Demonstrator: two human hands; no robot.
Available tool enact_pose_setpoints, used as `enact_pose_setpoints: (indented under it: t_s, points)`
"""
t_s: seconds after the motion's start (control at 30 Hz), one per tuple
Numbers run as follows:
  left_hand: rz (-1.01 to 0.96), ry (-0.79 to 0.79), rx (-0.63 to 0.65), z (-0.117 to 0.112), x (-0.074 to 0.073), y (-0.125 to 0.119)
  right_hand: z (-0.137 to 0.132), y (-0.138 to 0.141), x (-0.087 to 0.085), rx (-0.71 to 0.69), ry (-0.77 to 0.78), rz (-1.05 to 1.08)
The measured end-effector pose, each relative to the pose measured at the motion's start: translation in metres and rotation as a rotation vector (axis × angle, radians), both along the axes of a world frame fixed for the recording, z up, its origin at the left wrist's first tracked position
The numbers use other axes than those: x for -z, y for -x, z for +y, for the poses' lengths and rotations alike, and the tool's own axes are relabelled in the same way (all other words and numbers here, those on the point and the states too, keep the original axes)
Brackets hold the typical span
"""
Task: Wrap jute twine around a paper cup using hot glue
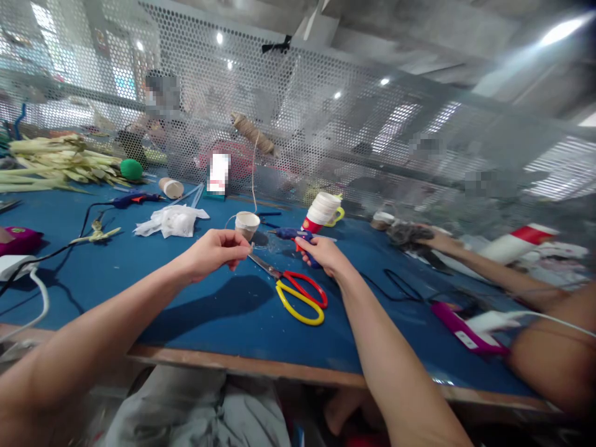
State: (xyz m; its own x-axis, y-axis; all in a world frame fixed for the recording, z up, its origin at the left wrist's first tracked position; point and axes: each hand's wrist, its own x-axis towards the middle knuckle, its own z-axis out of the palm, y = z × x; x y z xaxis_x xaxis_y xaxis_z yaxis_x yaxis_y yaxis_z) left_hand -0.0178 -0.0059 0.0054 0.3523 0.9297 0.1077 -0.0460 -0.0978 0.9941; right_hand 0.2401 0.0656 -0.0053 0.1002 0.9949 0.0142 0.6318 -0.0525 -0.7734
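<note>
Danger of burn to left hand (218,253), pinched with contents impossible to tell, from blue plastic glue gun (293,234) gripped in right hand (326,254), if swung leftward.

This looks like a craft workshop. A glue gun (294,234) and scissors (279,275) at the centre, a twine roll (254,133) at upper centre and a long blue worktable (251,341) show it.

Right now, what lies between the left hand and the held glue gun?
The head view shows pale scraps there, with the scissors' blades just on the near side.
</note>
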Motion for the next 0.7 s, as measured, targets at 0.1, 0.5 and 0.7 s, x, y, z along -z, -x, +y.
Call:
enact_pose_setpoints:
  t_s: [0.1, 0.5, 0.7]
  points:
    - [-0.021, 0.041, 0.002, -0.001, -0.001, -0.001, 0.006, -0.003, 0.007, 0.046, -0.022, -0.097]
    - [-0.012, 0.046, 0.019, 0.000, 0.002, -0.002, -0.006, 0.013, -0.006, 0.031, -0.218, -0.328]
    - [-0.013, 0.034, 0.023, -0.001, 0.002, -0.001, -0.061, 0.058, -0.040, -0.473, -0.207, 0.087]
